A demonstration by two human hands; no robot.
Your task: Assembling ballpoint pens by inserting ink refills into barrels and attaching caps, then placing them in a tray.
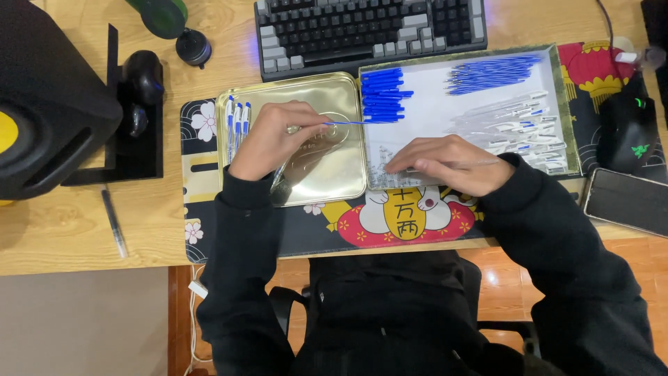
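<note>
My left hand (275,136) hovers over a gold tin lid (334,177) and pinches a thin blue pen refill (348,123) that points to the right. Three assembled blue-and-white pens (236,122) lie at the lid's left edge. My right hand (445,163) rests on the near left part of a white-lined tray (431,111), fingers curled on a clear pen barrel (480,164). In the tray lie blue caps (383,94), blue refills (490,73), clear barrels (522,129) and small springs (383,163).
A keyboard (369,28) sits behind the tray. A black mouse (626,132) and a phone (626,202) lie at the right. A black box (49,104) and stand fill the left, with a loose pen (115,223) on the wooden desk.
</note>
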